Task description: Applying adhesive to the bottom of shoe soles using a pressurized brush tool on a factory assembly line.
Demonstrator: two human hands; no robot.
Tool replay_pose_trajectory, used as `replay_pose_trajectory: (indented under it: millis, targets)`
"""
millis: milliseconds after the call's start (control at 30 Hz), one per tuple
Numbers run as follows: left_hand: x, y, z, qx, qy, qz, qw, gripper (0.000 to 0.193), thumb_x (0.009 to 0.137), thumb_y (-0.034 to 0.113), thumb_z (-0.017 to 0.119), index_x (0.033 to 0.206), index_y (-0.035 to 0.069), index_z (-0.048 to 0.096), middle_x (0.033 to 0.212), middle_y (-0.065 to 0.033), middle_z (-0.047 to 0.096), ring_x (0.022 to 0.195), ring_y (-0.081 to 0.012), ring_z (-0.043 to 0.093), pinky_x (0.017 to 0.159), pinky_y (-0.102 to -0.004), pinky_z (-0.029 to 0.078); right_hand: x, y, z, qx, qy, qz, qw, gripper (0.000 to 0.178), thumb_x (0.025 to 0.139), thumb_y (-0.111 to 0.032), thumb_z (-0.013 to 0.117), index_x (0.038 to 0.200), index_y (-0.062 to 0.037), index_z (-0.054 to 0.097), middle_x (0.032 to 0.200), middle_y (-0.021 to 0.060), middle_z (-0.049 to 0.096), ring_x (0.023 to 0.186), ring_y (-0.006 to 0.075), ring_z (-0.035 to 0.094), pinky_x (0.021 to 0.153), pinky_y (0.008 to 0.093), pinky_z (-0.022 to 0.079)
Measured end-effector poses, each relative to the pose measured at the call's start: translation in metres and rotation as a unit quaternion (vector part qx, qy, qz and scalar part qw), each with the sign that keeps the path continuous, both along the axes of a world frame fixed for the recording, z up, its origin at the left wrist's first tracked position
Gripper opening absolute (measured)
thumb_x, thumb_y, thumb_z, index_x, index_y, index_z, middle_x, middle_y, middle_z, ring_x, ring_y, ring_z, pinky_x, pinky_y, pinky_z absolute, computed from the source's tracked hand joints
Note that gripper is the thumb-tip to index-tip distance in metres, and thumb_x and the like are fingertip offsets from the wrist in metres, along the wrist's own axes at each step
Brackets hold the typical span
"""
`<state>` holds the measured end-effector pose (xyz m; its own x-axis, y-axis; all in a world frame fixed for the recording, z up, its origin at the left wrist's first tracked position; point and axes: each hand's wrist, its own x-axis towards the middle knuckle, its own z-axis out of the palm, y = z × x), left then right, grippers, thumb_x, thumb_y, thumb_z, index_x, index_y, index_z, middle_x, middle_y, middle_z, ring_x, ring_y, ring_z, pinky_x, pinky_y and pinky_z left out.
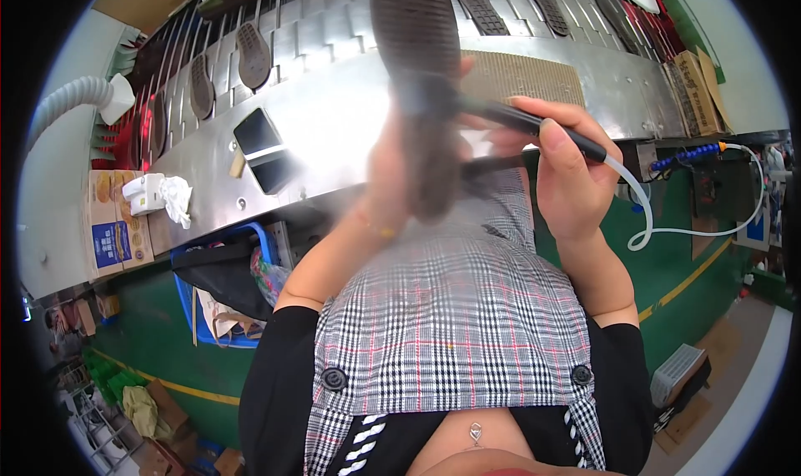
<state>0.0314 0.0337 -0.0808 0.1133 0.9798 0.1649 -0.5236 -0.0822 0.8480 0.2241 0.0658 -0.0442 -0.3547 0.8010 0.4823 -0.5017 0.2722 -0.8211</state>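
Observation:
A dark brown shoe sole hangs in front of me, its ribbed side showing and its lower part smeared by motion. My left hand, also blurred, is closed on it from behind and the left; the sole covers most of those fingers. In my right hand is a black pen-shaped tool, gripped between thumb and fingers. Its tip points left and overlaps the sole; I cannot tell whether they touch. From the tool's rear end runs a thin white hose, which loops to the right.
Behind the metal bench edge, a slatted conveyor carries several soles. A ribbed cardboard sheet lies behind my right hand. Two phones, tissues and a hose nozzle are at left; a blue bin stands below.

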Motion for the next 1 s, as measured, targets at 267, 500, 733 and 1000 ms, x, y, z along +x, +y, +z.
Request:
replay_pose_trajectory:
  millis: [267,500,733,1000]
  targets:
    - [-0.007,0.000,-0.009,0.029,-0.081,-0.058,0.995,0.069,0.104,0.056,0.012,0.153,0.010,0.029,0.155,-0.0144,0.034,0.100,-0.0152,0.063,0.082,-0.0277,0.054,0.006,-0.015,0.017,0.190,-0.191,-0.073,0.960,0.024,0.093,-0.005,0.061,0.114,0.0065,0.065,0.097,0.0165,0.073,0.091,0.0219,0.072,0.081,0.0289,0.057]
    - [0.002,0.000,0.007,0.003,0.031,0.054,0.998,0.071,0.104,0.057,0.016,0.152,0.007,0.028,0.141,-0.0177,0.050,0.098,-0.0193,0.065,0.077,-0.0306,0.061,0.005,-0.019,0.016,0.082,-0.141,-0.055,0.985,0.025,0.094,-0.004,0.061,0.116,0.0072,0.063,0.099,0.0190,0.072,0.092,0.0225,0.072,0.080,0.0289,0.057]
    - [0.002,0.005,0.009,0.036,-0.003,0.139,0.990,0.067,0.104,0.055,0.016,0.150,0.008,0.030,0.151,-0.0176,0.038,0.103,-0.0222,0.064,0.069,-0.0307,0.064,0.006,-0.021,0.012,0.137,-0.110,-0.052,0.983,0.026,0.093,-0.006,0.061,0.117,0.0070,0.063,0.096,0.0171,0.073,0.087,0.0206,0.072,0.077,0.0275,0.056]
    - [-0.012,0.014,0.010,0.057,0.046,0.172,0.982,0.075,0.102,0.059,0.018,0.151,0.003,0.027,0.139,-0.0204,0.051,0.086,-0.0216,0.070,0.066,-0.0300,0.063,0.004,-0.021,0.011,0.178,-0.125,-0.039,0.975,0.024,0.090,-0.003,0.062,0.113,0.0059,0.065,0.094,0.0159,0.073,0.084,0.0203,0.072,0.072,0.0268,0.055]
